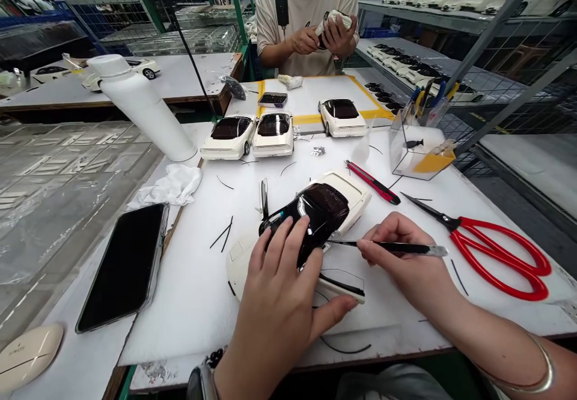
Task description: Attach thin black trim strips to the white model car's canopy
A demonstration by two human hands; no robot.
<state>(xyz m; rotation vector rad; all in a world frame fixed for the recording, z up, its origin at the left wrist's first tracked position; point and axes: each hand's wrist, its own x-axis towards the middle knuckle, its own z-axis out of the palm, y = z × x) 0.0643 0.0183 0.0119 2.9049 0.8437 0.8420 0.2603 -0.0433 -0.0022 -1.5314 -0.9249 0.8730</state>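
Black phone flat at my far left, white bottle upright beyond it, crumpled cloth just beside. Left hand: open, fingers spread over the black roof of the white model car, thumb on its open near door; not gripping. Car sits mid-counter, nose left, tail angled away right. Right hand: closed in a fingertip pinch on a slim black tool, tip at the car's near side. Red knife lies behind, red-handled scissors far right, blades pointing back left.
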